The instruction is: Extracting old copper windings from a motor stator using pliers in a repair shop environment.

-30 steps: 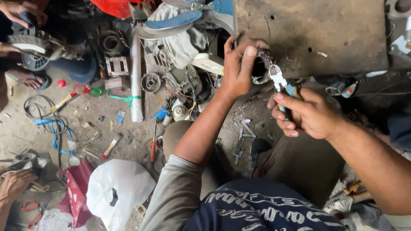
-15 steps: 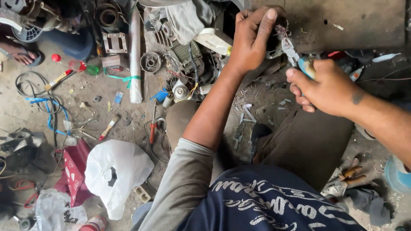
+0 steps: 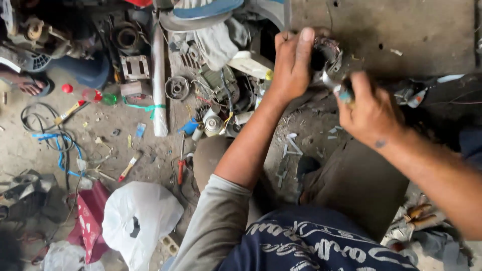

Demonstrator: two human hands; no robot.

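Motor winding (image 3: 325,56), a dark round part with copper wire showing at its rim, sits near the top of the frame against a grey concrete slab (image 3: 401,35), gripped in the left hand (image 3: 293,62) of a person seated on the workshop floor. That hand wraps around the part from the left, thumb raised along its top edge. The right hand (image 3: 369,113) is closed around the blue-handled pliers (image 3: 340,86), whose metal nose meets the winding's lower right side; the handles are mostly hidden in the fist. Both forearms cross above the person's knees, clad in brown trousers (image 3: 361,185), with a dark printed shirt (image 3: 301,246) at the bottom edge. Scattered over the dirt floor to the left lie a white pipe (image 3: 159,85), a red-handled screwdriver (image 3: 181,168), a small brush (image 3: 129,167), blue cable (image 3: 57,145) and a white plastic bag (image 3: 138,216). Another person's sandalled foot (image 3: 32,86) rests at the far left edge, well apart from the work
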